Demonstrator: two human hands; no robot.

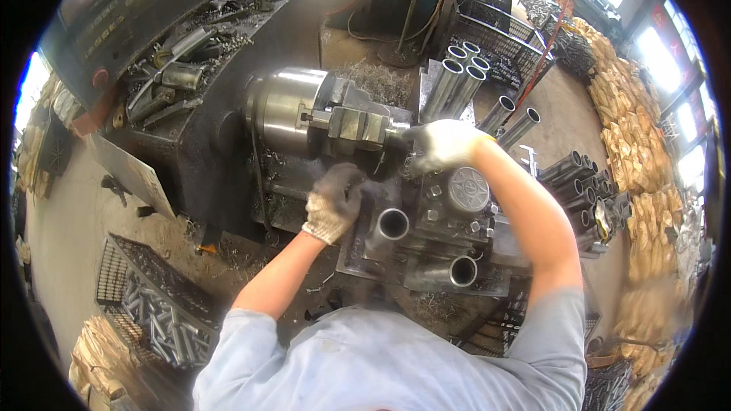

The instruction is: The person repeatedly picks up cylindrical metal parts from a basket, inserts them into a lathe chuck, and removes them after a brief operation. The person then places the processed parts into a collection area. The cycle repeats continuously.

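A lathe chuck (288,110) with large stepped jaws (358,125) stands in front of me. My right hand (448,144), in a white glove with darkened fingertips, reaches across to the right end of the jaws. Its fingers curl at a short shiny metal end (397,131) protruding there; motion blur and the glove hide what they grip. Below the jaws is my left hand (335,199), in a grimy knitted glove. Its fingers are bent in, and anything inside them is hidden. Two metal tubes, one upright (393,225) and one lying (461,271), rest near the tool post (466,190).
Several tubes (452,68) stand upright behind my right hand; more tubes (582,190) are stacked at the right. A caliper (528,158) lies near them. At lower left is a crate (114,274) of small metal pieces. Shavings cover the machine bed; wrapped bundles (632,152) line the right side.
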